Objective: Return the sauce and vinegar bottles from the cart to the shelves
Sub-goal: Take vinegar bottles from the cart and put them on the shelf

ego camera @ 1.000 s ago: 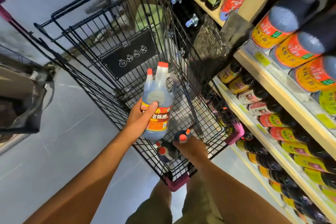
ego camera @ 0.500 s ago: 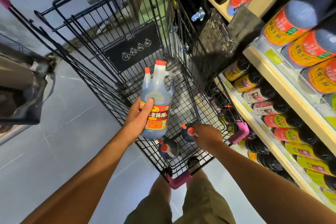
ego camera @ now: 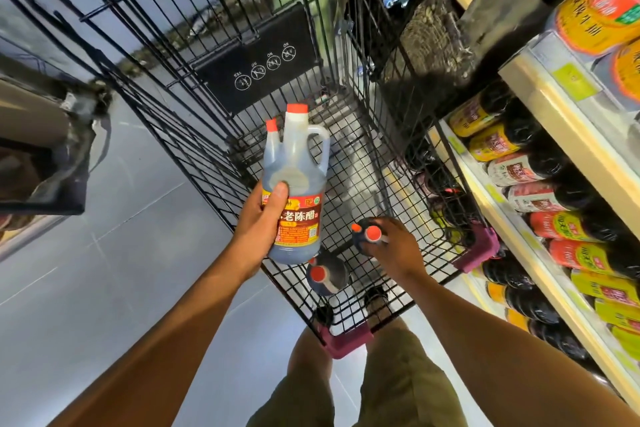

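My left hand (ego camera: 262, 222) grips a tall dark vinegar bottle (ego camera: 295, 184) with two red caps and a red label, held upright above the black wire cart (ego camera: 349, 156). Inside the cart, my right hand (ego camera: 394, 248) is closed around a second dark bottle (ego camera: 366, 235) with red caps, near the basket's floor. A third dark bottle (ego camera: 325, 274) with a red cap stands in the cart's near corner, just below the held vinegar bottle. The shelves (ego camera: 540, 163) on the right hold rows of dark sauce bottles.
The cart's near rim has purple corner bumpers (ego camera: 348, 336). The shelf edge runs close along the cart's right side. A grey tiled floor (ego camera: 104, 288) lies on the left, with another dark cart or bin (ego camera: 45, 149) at the far left. My legs stand just behind the cart.
My right hand has shifted right and up inside the cart, still on the second bottle. The left hand keeps the vinegar bottle steady. The view has moved closer to the cart.
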